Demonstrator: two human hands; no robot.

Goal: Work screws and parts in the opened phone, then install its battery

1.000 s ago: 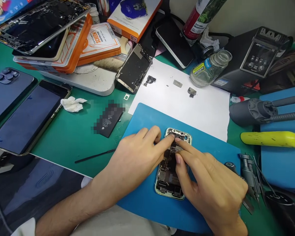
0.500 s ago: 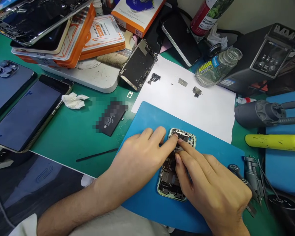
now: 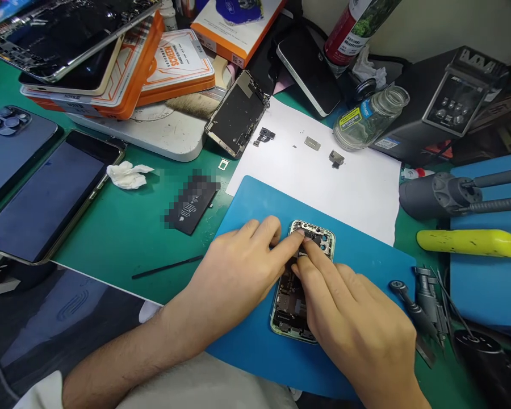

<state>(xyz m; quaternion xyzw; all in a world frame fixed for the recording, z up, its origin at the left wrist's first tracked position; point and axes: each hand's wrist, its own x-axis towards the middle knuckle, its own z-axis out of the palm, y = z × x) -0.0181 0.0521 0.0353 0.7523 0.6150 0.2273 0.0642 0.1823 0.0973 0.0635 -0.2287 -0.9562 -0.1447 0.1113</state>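
An opened phone (image 3: 287, 307) lies on the blue mat (image 3: 242, 346), its inner boards showing and its screen off. My left hand (image 3: 242, 261) reaches over its left side, index fingertip pressed onto the upper inside of the frame, other fingers curled and thumb hidden. From the right, my right hand (image 3: 349, 318) is closed over the same spot, its fingertips meeting the left index finger. Whatever small part lies under those fingertips is hidden. Past the phone's top, on white paper (image 3: 361, 193), lie a camera module (image 3: 264, 135), a metal plate (image 3: 312, 143) and another small part (image 3: 336, 158).
Left of the mat are a battery (image 3: 192, 207), a black pry stick (image 3: 166, 267), crumpled tissue (image 3: 128, 175) and two phones. A detached screen (image 3: 238, 113) leans near the boxes. Screwdrivers (image 3: 413, 304), a yellow tool (image 3: 468, 243) and a glass jar (image 3: 370, 119) stand right.
The view has shifted slightly, so items on the right appear further left. My right hand's fingers have closed in nearer the left index fingertip; both hands stay on the phone.
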